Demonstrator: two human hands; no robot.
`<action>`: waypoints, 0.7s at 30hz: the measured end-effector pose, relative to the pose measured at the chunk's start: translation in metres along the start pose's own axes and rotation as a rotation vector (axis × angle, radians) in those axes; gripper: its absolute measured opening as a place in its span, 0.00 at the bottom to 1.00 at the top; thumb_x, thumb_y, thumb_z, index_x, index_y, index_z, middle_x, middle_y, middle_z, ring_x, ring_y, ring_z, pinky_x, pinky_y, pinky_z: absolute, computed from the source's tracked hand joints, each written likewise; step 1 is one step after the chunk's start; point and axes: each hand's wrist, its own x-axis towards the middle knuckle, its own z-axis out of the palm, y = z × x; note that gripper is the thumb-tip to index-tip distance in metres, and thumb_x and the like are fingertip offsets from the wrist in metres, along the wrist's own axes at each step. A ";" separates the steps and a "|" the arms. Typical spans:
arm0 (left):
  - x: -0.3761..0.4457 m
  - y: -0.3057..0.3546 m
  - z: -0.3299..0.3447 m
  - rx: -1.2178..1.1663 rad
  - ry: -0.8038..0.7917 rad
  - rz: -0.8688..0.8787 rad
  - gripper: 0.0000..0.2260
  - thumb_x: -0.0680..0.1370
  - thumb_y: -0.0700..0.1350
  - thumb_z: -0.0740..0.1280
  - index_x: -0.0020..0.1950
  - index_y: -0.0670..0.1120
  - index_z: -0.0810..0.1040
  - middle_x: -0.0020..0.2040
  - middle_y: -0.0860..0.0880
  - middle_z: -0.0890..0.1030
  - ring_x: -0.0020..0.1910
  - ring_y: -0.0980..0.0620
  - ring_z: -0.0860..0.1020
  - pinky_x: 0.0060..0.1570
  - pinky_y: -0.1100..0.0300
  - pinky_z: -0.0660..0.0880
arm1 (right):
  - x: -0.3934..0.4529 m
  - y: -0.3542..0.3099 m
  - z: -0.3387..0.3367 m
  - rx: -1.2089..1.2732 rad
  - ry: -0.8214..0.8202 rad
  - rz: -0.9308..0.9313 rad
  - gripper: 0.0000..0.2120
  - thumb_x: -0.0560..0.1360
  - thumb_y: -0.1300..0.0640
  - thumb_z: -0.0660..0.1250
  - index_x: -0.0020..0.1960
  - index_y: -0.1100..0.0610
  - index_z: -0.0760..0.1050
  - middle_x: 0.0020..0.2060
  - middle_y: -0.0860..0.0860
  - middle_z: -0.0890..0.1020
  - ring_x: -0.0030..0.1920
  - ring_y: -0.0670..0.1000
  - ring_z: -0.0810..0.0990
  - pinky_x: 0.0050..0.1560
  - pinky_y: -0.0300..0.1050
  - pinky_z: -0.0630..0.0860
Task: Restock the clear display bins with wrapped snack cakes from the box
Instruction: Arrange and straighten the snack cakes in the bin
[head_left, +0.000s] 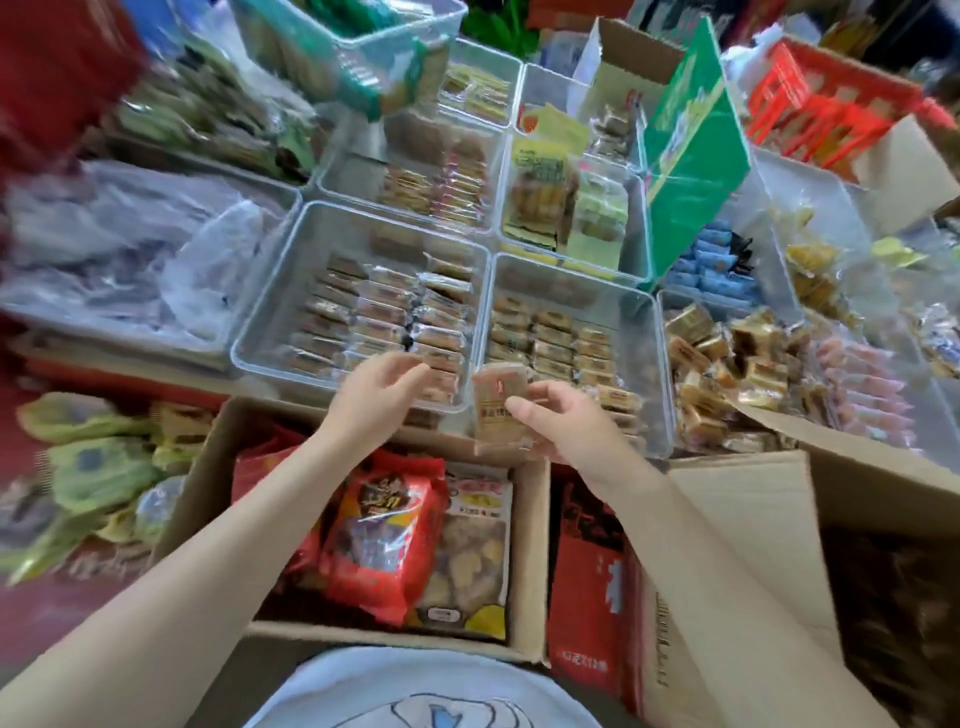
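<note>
1. Scanning from the far left: a heap of green-wrapped snacks (88, 467) lies loose on the red surface, outside any bin; probably stock awaiting its own container.
2. Left clear bin (291, 291) holds dark-banded wrapped cakes (384, 322) laid flat in neat rows, labels up, presumably so shoppers can read them. Its near wall touches the cardboard box (208, 467) below.
3. Left hand (382, 387) hovers at that bin's near edge, fingers loosely curled and relaxed, holding nothing; judged ready to steady or receive the next cake.
4. Box under the forearms holds a large red snack bag (384, 540), not single cakes. Whether this is the supply box, I cannot tell.
5. Wrapped snack cake (496, 410) is upright between the two bins' near corners, pinched by the right hand (561, 421), thumb on the printed face, fingers behind. Held on end, likely to slot it into a row.
6. Right clear bin (644, 322) contains tan wrapped cakes (550, 338) matching the held one in colour; rows are incomplete towards the far wall, so this is the probable destination.
7. Further right, loose golden cakes (727, 358) are piled unsorted beside an open carton flap (810, 431).
</note>
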 end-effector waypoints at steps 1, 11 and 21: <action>0.011 -0.018 -0.011 0.114 0.056 0.024 0.13 0.81 0.50 0.67 0.61 0.46 0.82 0.56 0.47 0.82 0.57 0.48 0.79 0.55 0.54 0.74 | 0.011 -0.003 0.006 -0.009 0.022 0.005 0.09 0.77 0.51 0.72 0.55 0.51 0.77 0.50 0.52 0.82 0.42 0.46 0.82 0.48 0.49 0.82; 0.088 -0.098 -0.052 0.642 0.084 -0.013 0.14 0.82 0.55 0.60 0.60 0.48 0.76 0.54 0.45 0.84 0.53 0.41 0.81 0.44 0.52 0.71 | 0.146 -0.070 0.031 -0.348 0.175 -0.130 0.09 0.76 0.54 0.73 0.54 0.53 0.75 0.47 0.47 0.82 0.50 0.51 0.82 0.53 0.49 0.81; 0.099 -0.109 -0.042 0.665 0.208 -0.010 0.11 0.77 0.55 0.60 0.46 0.48 0.74 0.36 0.51 0.79 0.36 0.46 0.80 0.30 0.57 0.61 | 0.289 -0.108 0.094 -0.783 0.178 -0.427 0.18 0.78 0.55 0.70 0.66 0.49 0.73 0.58 0.49 0.81 0.58 0.51 0.78 0.56 0.46 0.76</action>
